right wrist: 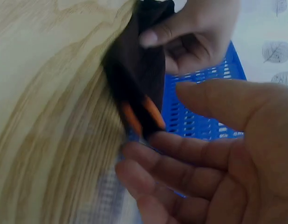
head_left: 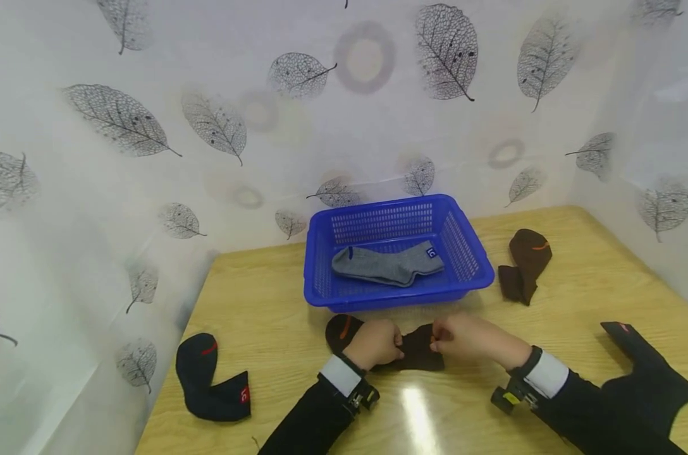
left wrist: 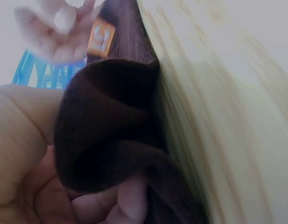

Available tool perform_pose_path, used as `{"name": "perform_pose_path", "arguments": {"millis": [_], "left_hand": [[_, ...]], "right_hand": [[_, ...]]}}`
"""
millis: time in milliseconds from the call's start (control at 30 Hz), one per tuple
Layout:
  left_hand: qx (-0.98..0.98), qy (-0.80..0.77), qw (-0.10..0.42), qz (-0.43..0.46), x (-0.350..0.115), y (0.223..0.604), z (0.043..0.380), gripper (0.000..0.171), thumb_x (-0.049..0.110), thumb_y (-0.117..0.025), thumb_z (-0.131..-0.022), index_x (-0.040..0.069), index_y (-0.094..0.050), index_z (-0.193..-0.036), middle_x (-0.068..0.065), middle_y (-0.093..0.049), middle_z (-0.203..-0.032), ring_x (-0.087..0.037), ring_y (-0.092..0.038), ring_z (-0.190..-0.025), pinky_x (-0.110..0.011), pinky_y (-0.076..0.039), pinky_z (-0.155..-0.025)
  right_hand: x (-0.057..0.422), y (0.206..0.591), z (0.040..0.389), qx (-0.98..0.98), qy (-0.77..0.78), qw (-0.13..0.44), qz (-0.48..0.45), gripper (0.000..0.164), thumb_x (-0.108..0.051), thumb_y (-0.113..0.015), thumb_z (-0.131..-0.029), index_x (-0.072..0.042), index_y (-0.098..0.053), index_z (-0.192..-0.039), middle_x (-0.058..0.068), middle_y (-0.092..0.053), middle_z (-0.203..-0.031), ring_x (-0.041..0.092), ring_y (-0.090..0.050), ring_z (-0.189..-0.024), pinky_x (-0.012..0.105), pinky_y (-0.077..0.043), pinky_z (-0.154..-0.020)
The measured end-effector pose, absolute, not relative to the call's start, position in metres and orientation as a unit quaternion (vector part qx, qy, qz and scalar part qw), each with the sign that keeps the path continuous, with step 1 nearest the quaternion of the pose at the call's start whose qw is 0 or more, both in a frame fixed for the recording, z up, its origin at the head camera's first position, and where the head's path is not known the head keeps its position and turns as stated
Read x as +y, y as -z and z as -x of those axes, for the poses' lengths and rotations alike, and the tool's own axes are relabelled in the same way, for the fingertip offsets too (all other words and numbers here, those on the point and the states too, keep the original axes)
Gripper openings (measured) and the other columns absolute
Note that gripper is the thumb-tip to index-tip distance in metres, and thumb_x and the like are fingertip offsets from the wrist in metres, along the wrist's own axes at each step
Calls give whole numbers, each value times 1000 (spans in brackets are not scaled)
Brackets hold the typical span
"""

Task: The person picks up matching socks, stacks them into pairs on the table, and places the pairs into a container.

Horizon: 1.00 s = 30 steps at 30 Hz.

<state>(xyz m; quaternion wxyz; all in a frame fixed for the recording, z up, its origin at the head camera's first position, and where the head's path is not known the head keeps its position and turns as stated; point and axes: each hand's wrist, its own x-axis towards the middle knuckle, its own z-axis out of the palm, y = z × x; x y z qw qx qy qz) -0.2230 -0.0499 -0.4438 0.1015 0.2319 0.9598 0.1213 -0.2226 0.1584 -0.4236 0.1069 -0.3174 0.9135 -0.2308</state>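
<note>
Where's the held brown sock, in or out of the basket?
Out: the brown sock is in front of the blue basket, gripped by the left hand.

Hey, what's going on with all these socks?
Someone is busy with a brown sock on the table, just in front of a blue basket. Their left hand pinches it, while their right hand is at its cuff end, thumb clear of the cloth. A gray sock, maybe a pair, lies in the basket. A second brown sock is right of the basket. One dark sock lies farther left, and another dark sock farther right.
</note>
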Motion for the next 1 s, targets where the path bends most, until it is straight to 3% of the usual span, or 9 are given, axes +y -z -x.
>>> {"name": "perform_pose_path", "arguments": {"millis": [200,367,467,667,833,1000], "left_hand": [[958,-174,76,-215,-53,438,222,17,33,-73,-71,19,-62,-70,12,-55,-66,-4,-50,-59,-20,-39,-54],[967,-192,-26,-169,-93,431,209,19,30,-72,-72,14,-63,-76,6,-57,-69,-9,-53,-62,-25,-41,-55],[974,-154,-57,-154,-110,437,201,24,29,-75,-69,11,-63,-78,-1,-57,-76,-16,-54,-70,-30,-43,-60],[979,-127,-32,-153,-112,451,194,33,32,-78,-65,10,-60,-83,-7,-52,-86,-23,-52,-79,-33,-44,-63],[979,-138,10,-153,-107,450,189,38,31,-80,-62,10,-58,-85,-6,-50,-87,-23,-50,-79,-33,-43,-61],[977,-150,28,-147,-106,446,191,37,31,-79,-62,11,-60,-86,-7,-52,-91,-25,-50,-84,-35,-43,-65]], "right_hand": [[161,426,227,939,222,90,249,17,-24,-65,-78,-14,-53,-70,-8,-47,-60,7,-42,-53,25,-36,-47],[156,430,223,956,198,75,202,30,-32,-65,-78,-16,-50,-57,-8,-43,-52,9,-40,-47,27,-34,-42],[151,435,220,964,160,58,206,37,-40,-68,-73,-17,-47,-53,-8,-41,-50,10,-39,-47,28,-33,-41],[153,439,221,971,125,68,192,38,-38,-77,-62,-17,-45,-62,-5,-42,-58,14,-41,-54,30,-33,-45],[169,437,224,971,131,104,172,37,-36,-77,-62,-15,-47,-67,-3,-43,-61,14,-42,-55,30,-33,-44],[179,441,226,968,156,100,170,35,-39,-74,-66,-16,-48,-69,-5,-43,-61,12,-41,-55,29,-34,-45]]}}
